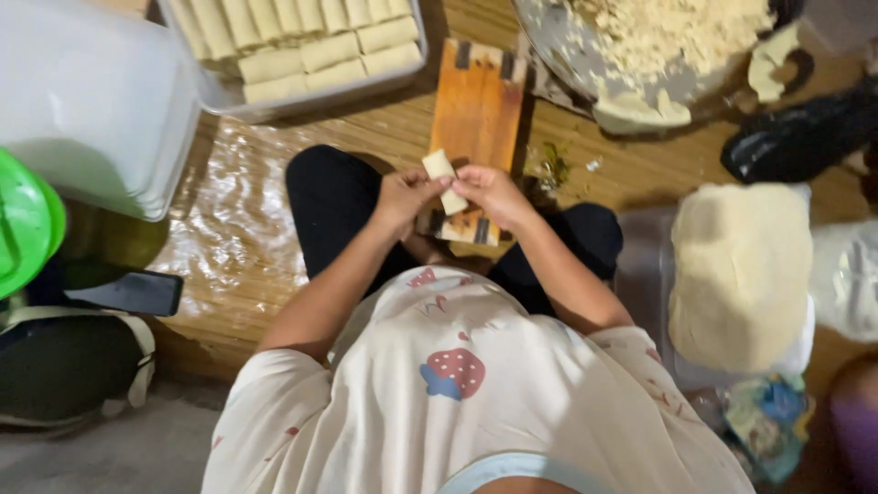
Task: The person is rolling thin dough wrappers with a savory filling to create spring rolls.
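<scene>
Pale dough, rolled into a short stick point(444, 181), is being held between both hands above the person's lap. The left hand point(405, 195) is pinching the near half with fingers closed narrow around it; the right hand point(490, 190) is gripping the same end from the opposite side, equally close. The roll's long axis is running away from the body, tilting slightly leftward, its free end projecting beyond the fingertips. Directly underneath, an orange wooden board point(476, 110) is lying lengthwise on the floor. Further out, a tray point(229, 99) is holding rows of finished rolls point(311, 37); a metal bowl point(558, 50) of crumbly filling point(677, 32) is sitting at right.
</scene>
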